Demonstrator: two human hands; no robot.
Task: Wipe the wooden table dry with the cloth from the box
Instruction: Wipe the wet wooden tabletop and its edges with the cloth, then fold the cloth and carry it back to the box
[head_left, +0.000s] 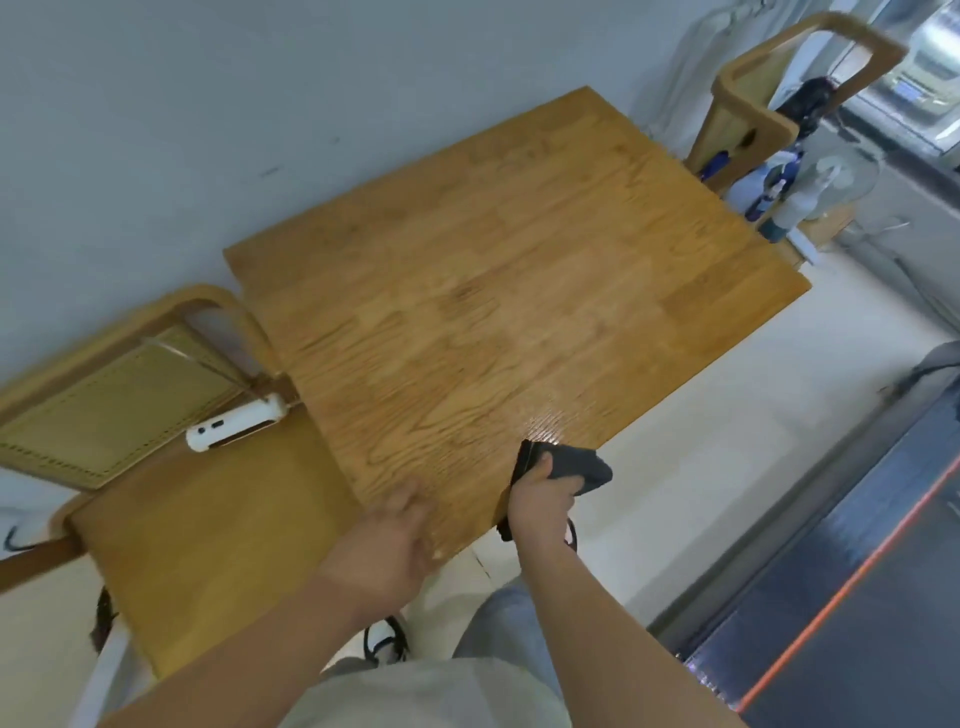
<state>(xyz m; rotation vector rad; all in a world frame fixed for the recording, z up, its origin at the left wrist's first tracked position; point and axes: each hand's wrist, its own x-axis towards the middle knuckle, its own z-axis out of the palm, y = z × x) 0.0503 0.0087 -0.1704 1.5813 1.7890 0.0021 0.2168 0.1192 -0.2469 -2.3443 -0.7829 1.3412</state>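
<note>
The right hand (543, 499) is curled round a dark grey cloth (579, 466), the thumb laid over the top of the bunch and the fingers wrapped under it; most of the cloth bulges out ahead of the knuckles and to their outer side, while a narrow dark end hangs down behind the heel of the hand, past the table's edge; hand and cloth sit together at the near right edge of the wooden table (493, 286), the cloth touching the wood; just beyond the cloth, in front of the thumb, a wet sheen (545, 423) glints on the grain; the left hand (395, 540) lies to the inner side of the right one, well apart from the cloth, resting on the table's near corner with its fingers loosely spread and nothing held, though it is blurred and the fingertips cannot be made out finely; the rest of the tabletop stretches away ahead of both hands; out past the left hand stands a chair (171, 519) with a white device (234, 426) lying on its seat, just beside the table's edge; far ahead of the right hand, past the table's far corner, a second chair (748, 98) stands with spray bottles (779, 208) near it; to the outer side of the right hand, on the floor, lies a dark mat (857, 597) with an orange stripe.
</note>
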